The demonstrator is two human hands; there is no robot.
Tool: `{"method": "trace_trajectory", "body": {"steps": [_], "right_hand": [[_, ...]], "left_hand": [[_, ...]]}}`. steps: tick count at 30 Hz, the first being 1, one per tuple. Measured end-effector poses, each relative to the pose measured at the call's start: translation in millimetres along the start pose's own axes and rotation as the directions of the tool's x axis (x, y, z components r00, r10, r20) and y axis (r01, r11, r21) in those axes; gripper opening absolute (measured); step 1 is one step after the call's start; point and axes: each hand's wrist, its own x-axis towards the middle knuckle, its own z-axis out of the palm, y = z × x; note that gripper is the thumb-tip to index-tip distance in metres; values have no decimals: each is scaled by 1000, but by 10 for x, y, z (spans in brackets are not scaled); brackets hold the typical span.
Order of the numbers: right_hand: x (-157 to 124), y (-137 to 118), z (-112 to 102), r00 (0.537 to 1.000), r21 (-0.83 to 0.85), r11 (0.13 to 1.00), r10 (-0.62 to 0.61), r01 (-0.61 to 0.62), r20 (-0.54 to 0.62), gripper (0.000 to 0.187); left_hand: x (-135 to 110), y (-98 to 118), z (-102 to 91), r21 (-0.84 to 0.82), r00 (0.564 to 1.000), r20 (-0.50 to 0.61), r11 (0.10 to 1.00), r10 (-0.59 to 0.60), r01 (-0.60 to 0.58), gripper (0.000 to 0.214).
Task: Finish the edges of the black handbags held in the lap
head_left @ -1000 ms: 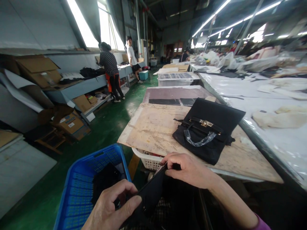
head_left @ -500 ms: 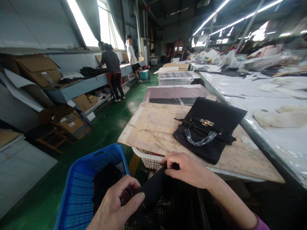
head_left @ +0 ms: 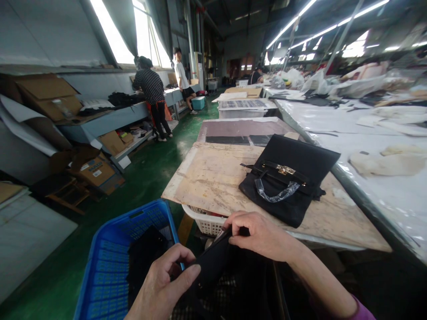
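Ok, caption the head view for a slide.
Left hand and right hand pinch black material near a blue basket; a handbag lies on a board.

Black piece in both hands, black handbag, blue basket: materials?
Black held piece: fabric or soft leather, dull finish; too dark to settle.
Black flap handbag: leather or lookalike, smooth with faint sheen.
Blue slotted basket: likely plastic, glossy rim, moulded openings.

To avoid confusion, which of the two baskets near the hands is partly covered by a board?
The white basket, beneath the tan board; the blue basket has no board over it.
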Motion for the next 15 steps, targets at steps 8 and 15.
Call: {"method": "trace_trajectory", "body": {"steps": [8, 15], "right_hand": [[13, 2, 17, 1000, -10, 1000, 25, -25, 0, 25], [-5, 31, -58, 998, 53, 997, 51, -53, 34, 17]], "left_hand": [[80, -264, 164, 25, 981, -174, 996, 83, -80, 24], [117, -280, 177, -2, 958, -234, 985, 165, -170, 18]]}}
